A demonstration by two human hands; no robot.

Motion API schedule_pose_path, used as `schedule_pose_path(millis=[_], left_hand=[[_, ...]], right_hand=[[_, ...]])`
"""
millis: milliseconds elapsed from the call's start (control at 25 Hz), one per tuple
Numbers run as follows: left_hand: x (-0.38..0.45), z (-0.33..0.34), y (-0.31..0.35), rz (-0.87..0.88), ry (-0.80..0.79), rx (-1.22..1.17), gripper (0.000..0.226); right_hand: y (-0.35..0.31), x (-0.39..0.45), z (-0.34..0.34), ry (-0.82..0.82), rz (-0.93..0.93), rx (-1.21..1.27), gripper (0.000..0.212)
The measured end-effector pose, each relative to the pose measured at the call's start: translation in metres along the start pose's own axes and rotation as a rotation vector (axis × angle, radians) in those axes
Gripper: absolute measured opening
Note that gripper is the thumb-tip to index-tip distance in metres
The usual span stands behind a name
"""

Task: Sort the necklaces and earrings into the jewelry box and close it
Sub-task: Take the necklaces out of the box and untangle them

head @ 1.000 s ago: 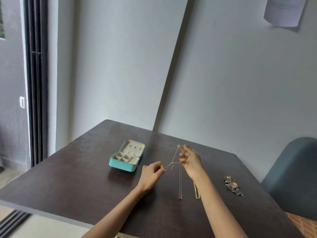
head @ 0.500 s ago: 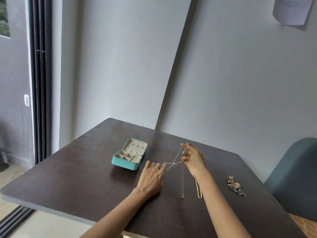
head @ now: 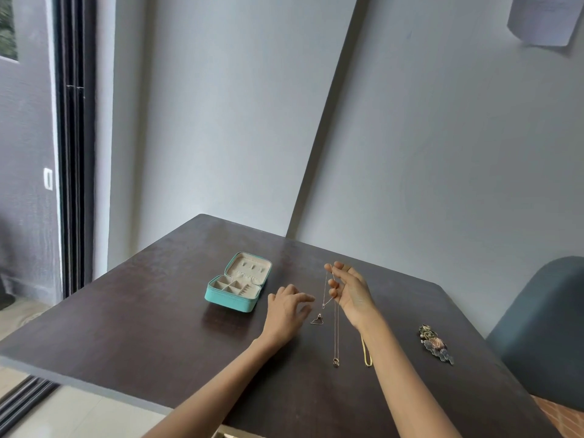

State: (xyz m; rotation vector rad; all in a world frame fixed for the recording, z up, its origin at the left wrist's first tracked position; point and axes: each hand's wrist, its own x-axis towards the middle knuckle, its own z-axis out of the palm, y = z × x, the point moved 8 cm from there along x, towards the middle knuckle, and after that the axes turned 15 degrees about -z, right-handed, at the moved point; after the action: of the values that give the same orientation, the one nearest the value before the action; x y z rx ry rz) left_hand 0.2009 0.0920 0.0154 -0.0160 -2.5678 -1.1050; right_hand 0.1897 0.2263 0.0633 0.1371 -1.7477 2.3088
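A teal jewelry box (head: 235,299) lies open on the dark table (head: 132,317), its beige compartments showing. My right hand (head: 349,290) is raised to the right of the box and pinches a thin chain necklace (head: 336,330) between its fingers; the chain hangs down to a small pendant near the table. One end of the chain dangles at a small triangle-shaped loop (head: 317,320). My left hand (head: 286,308) hovers beside it with relaxed fingers, holding nothing. A gold chain (head: 366,354) lies partly hidden under my right forearm.
A dark ornate piece of jewelry (head: 436,344) lies on the table to the right. A grey-blue chair back (head: 543,327) stands past the table's right edge. Walls close in behind the table, and a sliding door frame (head: 74,147) is at the left.
My left hand has let go of the chain's end and opened. That end dropped toward the table. The right hand keeps its hold, a little lower and nearer.
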Motion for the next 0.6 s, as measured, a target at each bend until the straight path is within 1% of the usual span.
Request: schedule_pose_path(millis=[120, 160, 240, 320, 400, 600], left_hand=[[0.01, 0.019, 0.0, -0.062, -0.216, -0.03, 0.036], [0.012, 0.024, 0.002, -0.063, -0.286, -0.04, 0.037], [0.015, 0.032, 0.005, -0.063, -0.384, -0.086, 0.032], [0.019, 0.037, 0.003, -0.088, -0.409, -0.162, 0.022], [0.024, 0.041, -0.003, -0.125, -0.395, -0.233, 0.014], [0.023, 0.045, -0.001, -0.11, -0.416, -0.213, 0.011]], right_hand=[[-0.001, 0.001, 0.002, -0.022, -0.003, -0.019, 0.012], [-0.002, 0.001, 0.002, -0.029, -0.003, -0.024, 0.012], [-0.002, 0.002, 0.002, -0.037, -0.005, -0.035, 0.012], [-0.001, 0.002, 0.0, -0.038, -0.007, -0.046, 0.012], [0.001, 0.003, -0.005, -0.033, -0.008, -0.05, 0.012], [0.005, 0.005, -0.011, -0.024, -0.003, -0.034, 0.013]])
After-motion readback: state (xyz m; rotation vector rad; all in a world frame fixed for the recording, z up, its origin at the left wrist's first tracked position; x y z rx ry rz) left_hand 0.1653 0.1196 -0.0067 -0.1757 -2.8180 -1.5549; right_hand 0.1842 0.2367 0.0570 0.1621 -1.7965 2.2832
